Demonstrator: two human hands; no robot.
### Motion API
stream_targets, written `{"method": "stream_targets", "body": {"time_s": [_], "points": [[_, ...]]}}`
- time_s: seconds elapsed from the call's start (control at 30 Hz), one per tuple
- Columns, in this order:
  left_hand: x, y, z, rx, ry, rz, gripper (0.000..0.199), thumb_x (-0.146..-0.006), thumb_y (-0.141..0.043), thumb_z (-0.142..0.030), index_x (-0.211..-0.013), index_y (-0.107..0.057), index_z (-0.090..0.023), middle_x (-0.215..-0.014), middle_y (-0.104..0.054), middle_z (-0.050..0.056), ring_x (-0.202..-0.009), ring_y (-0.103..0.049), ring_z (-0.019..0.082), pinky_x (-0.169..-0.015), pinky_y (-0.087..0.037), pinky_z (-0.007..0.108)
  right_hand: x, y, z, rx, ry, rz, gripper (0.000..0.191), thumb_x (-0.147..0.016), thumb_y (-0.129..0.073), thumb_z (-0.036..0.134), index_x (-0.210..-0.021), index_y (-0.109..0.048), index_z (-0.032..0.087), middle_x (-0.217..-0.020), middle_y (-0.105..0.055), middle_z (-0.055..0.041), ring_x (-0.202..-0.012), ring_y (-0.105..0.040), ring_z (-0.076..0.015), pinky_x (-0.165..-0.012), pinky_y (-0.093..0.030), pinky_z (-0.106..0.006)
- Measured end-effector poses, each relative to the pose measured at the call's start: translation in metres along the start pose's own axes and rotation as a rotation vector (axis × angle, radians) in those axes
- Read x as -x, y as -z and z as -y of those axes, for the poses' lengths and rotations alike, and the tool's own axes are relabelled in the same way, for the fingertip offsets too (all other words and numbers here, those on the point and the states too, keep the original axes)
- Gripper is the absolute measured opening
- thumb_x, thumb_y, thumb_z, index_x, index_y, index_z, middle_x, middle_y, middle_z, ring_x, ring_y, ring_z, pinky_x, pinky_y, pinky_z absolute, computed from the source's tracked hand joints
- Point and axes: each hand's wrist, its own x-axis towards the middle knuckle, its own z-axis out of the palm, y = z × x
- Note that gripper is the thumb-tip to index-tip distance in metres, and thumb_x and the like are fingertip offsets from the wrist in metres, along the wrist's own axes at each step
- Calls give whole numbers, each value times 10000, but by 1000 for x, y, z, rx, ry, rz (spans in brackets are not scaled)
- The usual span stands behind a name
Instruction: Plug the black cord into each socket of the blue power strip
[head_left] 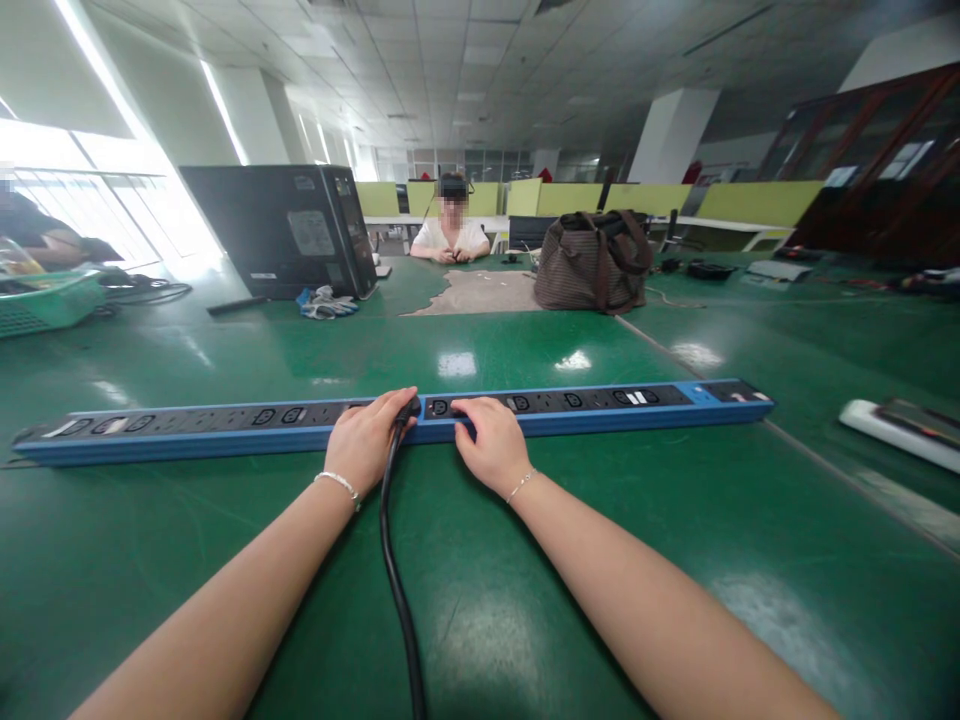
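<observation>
A long blue power strip point(255, 441) with a row of black sockets lies across the green table. Near its middle, my left hand point(365, 440) is closed around the black plug point(409, 408) at the end of a thick black cable point(397, 585). The plug is at the strip's top face; the fingers hide how far in it sits. The cable runs down toward the front edge of the view. Just to the right, my right hand point(491, 443) rests on the strip, its fingers bent over the sockets and the thumb apart. Nothing shows between its fingers.
Behind the strip stand a black computer case point(281, 230), gloves point(327, 303) and a brown bag point(592, 262). A green basket point(52, 300) is at the left. A white bar-shaped object point(896, 435) lies at the right. A person point(450, 232) sits across the table; another is at far left.
</observation>
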Motion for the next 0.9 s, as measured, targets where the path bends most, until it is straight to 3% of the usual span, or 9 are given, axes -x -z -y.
{"method": "stream_targets", "body": {"time_s": [0.13, 0.4, 0.47, 0.57, 0.63, 0.73, 0.9], "points": [[-4, -1, -2, 21, 39, 1, 420, -903, -367, -447, -1236, -510, -233, -1145, -656, 83, -1031, -608, 246, -851, -456, 396, 1, -2, 1, 55, 24, 34, 259, -800, -552, 230, -1042, -642, 208, -1150, -655, -35, -1108, -529, -224, -970, -388, -418], [-8, -5, -1, 128, 53, -7, 370, -884, -421, -428, -1171, -543, -229, -1076, -669, 83, -973, -607, 244, -857, -451, 407, 1, -2, 0, 83, 35, 46, 276, -781, -554, 193, -1041, -644, 216, -1156, -654, -28, -1099, -533, -222, -962, -391, -418], [-11, 0, -3, 217, 104, -75, 356, -882, -430, -414, -1162, -538, -221, -1048, -671, 75, -936, -618, 220, -840, -464, 376, 0, -2, -1, 83, 35, 46, 275, -785, -547, 189, -1041, -643, 220, -1151, -655, -22, -1098, -533, -215, -959, -390, -408], [-17, 15, -7, 343, 321, -274, 390, -878, -434, -416, -1200, -490, -202, -1017, -665, 65, -823, -630, 181, -753, -489, 323, 0, -2, -2, 83, 32, 60, 278, -787, -542, 184, -1043, -642, 227, -1153, -654, -18, -1102, -529, -201, -961, -384, -393], [-19, 27, -4, 331, 284, -328, 389, -856, -469, -431, -1175, -514, -212, -1052, -653, 64, -906, -616, 194, -806, -477, 334, 1, -2, -2, 83, 30, 69, 283, -790, -536, 183, -1048, -641, 230, -1163, -649, -14, -1109, -524, -192, -969, -376, -385], [-17, 42, 16, 267, 181, -283, 378, -836, -501, -435, -1136, -565, -216, -1064, -652, 69, -1009, -581, 213, -891, -443, 356, 1, -2, -2, 82, 29, 76, 291, -798, -521, 183, -1059, -640, 231, -1175, -644, -7, -1116, -521, -187, -975, -369, -376], [-2, 53, 74, 276, 371, -85, 435, -822, -504, -448, -1194, -539, -224, -1008, -651, 47, -904, -600, 195, -828, -463, 340, 0, -1, -2, 89, 33, 79, 293, -795, -519, 182, -1055, -645, 230, -1170, -648, -2, -1115, -523, -197, -964, -380, -373]]}}
